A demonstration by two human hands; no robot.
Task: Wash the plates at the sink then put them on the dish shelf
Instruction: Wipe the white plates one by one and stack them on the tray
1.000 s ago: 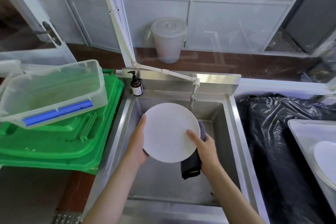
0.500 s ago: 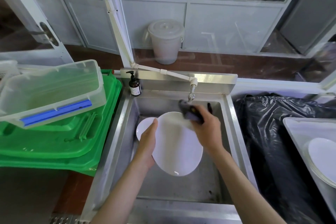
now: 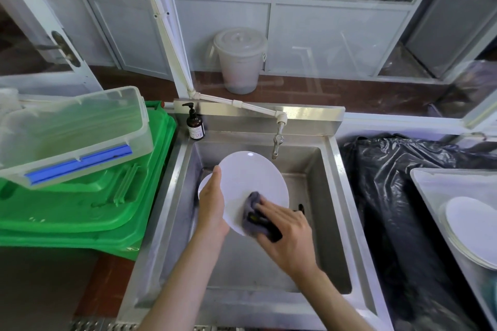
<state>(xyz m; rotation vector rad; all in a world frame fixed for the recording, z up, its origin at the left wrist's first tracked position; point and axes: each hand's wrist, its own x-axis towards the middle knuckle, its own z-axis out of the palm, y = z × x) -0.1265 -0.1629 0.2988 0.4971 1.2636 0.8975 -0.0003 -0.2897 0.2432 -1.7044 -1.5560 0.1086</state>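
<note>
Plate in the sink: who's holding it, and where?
The left hand grips the plate by its left rim, tilted over the sink. The right hand presses a dark cloth on its lower face.

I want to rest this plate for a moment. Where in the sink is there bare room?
Bare steel floor lies at the sink's right, below the tap, and along the near wall. The left is crowded: a second plate lies under the held plate and left hand.
</note>
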